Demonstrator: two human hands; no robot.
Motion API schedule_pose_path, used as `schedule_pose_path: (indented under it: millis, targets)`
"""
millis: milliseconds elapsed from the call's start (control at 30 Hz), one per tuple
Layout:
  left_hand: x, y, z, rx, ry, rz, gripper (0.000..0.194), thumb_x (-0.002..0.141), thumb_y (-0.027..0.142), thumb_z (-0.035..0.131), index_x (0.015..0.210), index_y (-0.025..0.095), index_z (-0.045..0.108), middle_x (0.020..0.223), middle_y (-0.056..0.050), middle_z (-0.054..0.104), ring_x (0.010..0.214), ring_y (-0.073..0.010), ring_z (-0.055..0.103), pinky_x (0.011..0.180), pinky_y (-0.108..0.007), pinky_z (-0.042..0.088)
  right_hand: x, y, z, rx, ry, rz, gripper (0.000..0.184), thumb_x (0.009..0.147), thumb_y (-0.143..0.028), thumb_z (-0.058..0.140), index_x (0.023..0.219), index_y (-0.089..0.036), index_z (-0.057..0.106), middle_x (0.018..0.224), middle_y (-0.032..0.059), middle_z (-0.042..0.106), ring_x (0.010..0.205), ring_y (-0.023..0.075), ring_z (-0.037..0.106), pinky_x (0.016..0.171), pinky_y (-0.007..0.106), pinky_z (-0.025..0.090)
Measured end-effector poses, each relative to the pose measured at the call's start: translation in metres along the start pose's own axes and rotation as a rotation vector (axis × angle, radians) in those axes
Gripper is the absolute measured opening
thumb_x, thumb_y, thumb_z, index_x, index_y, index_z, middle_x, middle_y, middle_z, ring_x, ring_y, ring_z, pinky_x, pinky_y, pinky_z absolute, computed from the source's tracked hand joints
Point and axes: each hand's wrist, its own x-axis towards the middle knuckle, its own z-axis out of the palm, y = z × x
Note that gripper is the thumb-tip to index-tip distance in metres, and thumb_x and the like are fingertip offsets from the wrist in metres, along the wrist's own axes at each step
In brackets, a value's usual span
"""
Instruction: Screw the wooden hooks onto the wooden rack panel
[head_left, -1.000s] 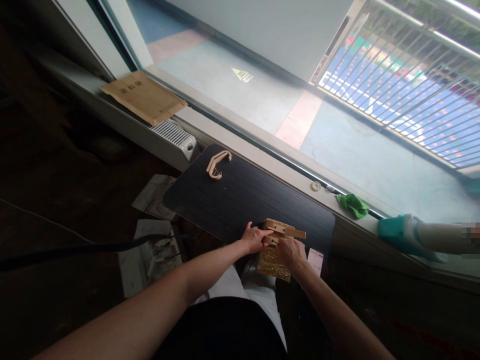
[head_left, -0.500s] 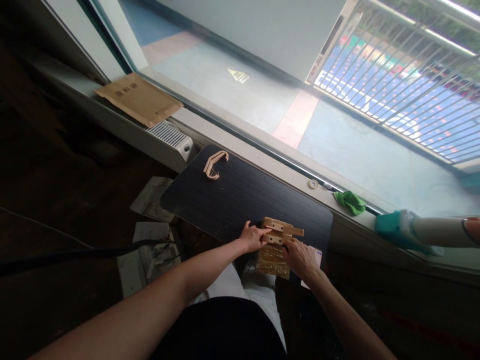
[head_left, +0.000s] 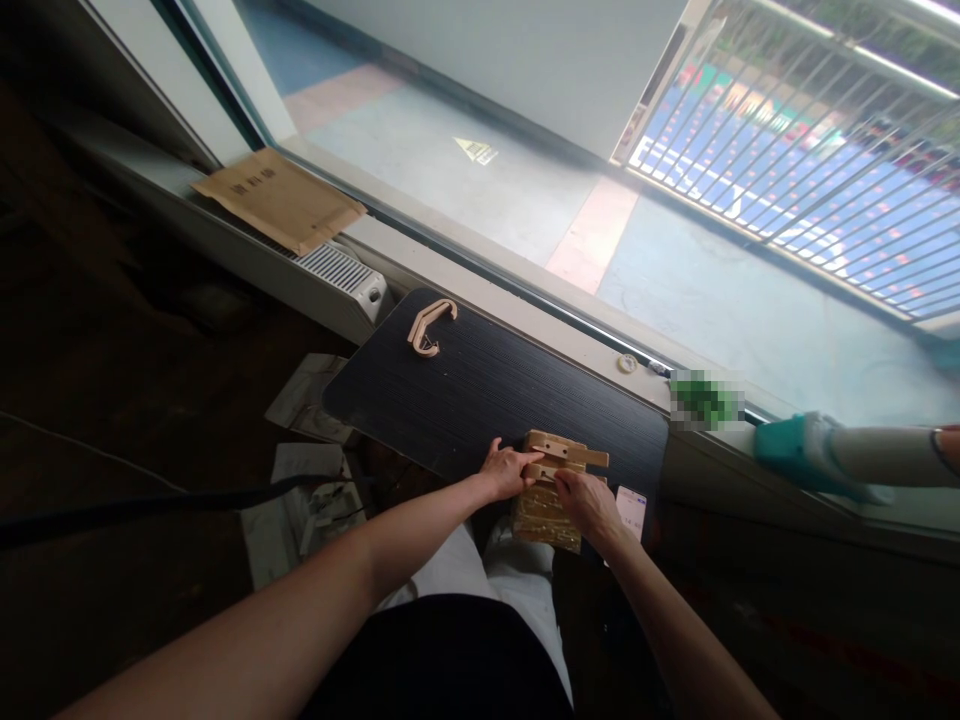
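On a block wrapped in shiny brown tape lie two pale wooden pieces with dark holes, an upper wooden strip and a lower wooden strip. My left hand grips the left end of the lower strip, its index finger stretched along it and another finger sticking out to the side. Over that strip's right part, at a hole, my right hand is closed in a pinch. Whatever sits between its fingertips is hidden. A lit phone lies just right of this hand.
The black table carries curved wooden pieces at its far left. Along the window sill are a tape roll, a blurred green cloth and a teal-and-white object. A brown envelope rests on the radiator.
My right hand moved slightly right, off the lower strip's hole and partly over the phone, then came back to the hole. The left hand stayed on the strip.
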Motion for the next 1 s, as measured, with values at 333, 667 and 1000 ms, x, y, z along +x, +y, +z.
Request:
schedule_pose_path:
  millis: [333,667,1000]
  targets:
    - [0.0,0.002,0.0,0.026,0.03,0.013,0.046,0.074,0.036,0.056,0.12,0.034,0.051,0.107,-0.001,0.066,0.096,-0.0219,0.058,0.1,-0.049,0.022,0.0,0.004,-0.008,-0.051,0.029,-0.07,0.027,0.084,-0.022,0.043,0.106,-0.025,0.058,0.105,0.0039,0.062,0.089,0.0167,0.059,0.073,0.025,0.038]
    - [0.0,0.003,-0.001,0.024,0.015,-0.003,0.046,0.074,0.036,0.057,0.12,0.035,0.051,0.106,-0.001,0.066,0.096,-0.0217,0.058,0.101,-0.047,0.022,-0.001,-0.002,-0.011,-0.219,0.003,-0.151,0.025,0.088,-0.021,0.038,0.104,-0.023,0.058,0.099,0.0056,0.061,0.082,0.016,0.061,0.066,0.024,0.042]
    - [0.0,0.002,0.0,0.026,0.008,-0.011,0.045,0.076,0.036,0.053,0.121,0.035,0.05,0.105,0.0,0.066,0.097,-0.022,0.058,0.101,-0.048,0.021,0.004,-0.019,-0.002,-0.171,0.031,-0.022,0.026,0.087,-0.016,0.036,0.089,-0.015,0.062,0.09,0.0092,0.064,0.081,0.0179,0.062,0.067,0.026,0.044]
